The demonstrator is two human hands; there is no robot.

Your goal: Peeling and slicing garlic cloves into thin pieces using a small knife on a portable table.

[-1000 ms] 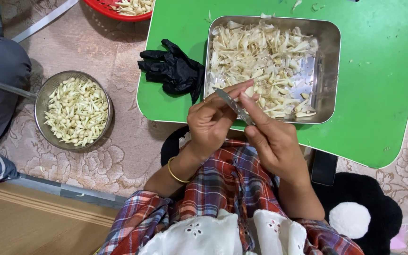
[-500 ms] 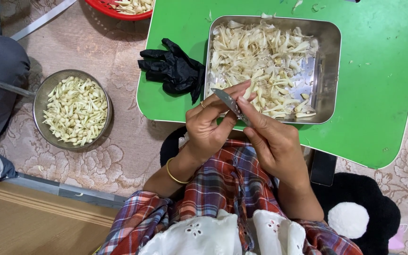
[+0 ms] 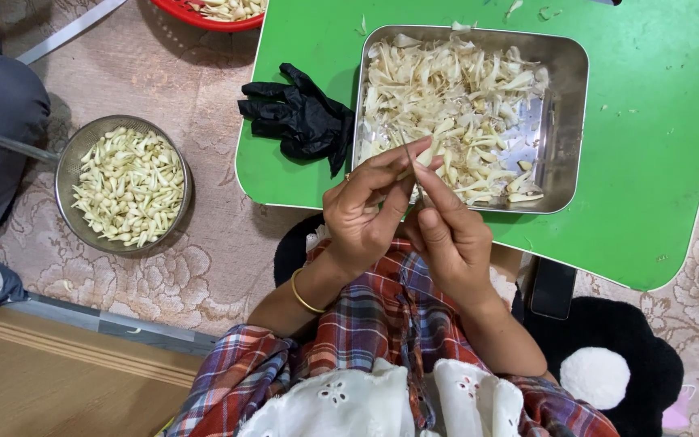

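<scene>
Beige carpet (image 3: 204, 105) with a raised flower pattern covers the floor, and on it we see a low green table (image 3: 657, 137) carrying a steel tray (image 3: 564, 105) heaped with pale peeled strips. A black glove (image 3: 301, 121) lies crumpled on the table just left of the tray. Farther left, on the carpet, a round metal strainer (image 3: 127, 184) holds small whitish cloves, and a red basket (image 3: 212, 18) shows at the far edge.

Against the frame a second ago, we find the hands lifted slightly toward the tray's near edge, with the fingers drawn closer together; the thin blade that lay slanted between them now stands almost upright. Tray, glove and strainer lie as they did.

Our left hand (image 3: 362, 214) is raised with its palm turned right, thumb and forefinger pinched together at the top, a gold bangle (image 3: 305, 295) on its wrist. Our right hand (image 3: 446, 231) rises beside it, touching it, forefinger stretched up toward the same spot. Both hands close on a small pale piece (image 3: 414, 166) and a slim knife (image 3: 408, 158), held together at the fingertips just over the tray's near rim; we cannot tell which hand grips which. Plaid sleeves (image 3: 382, 324) run back toward the near edge.
</scene>
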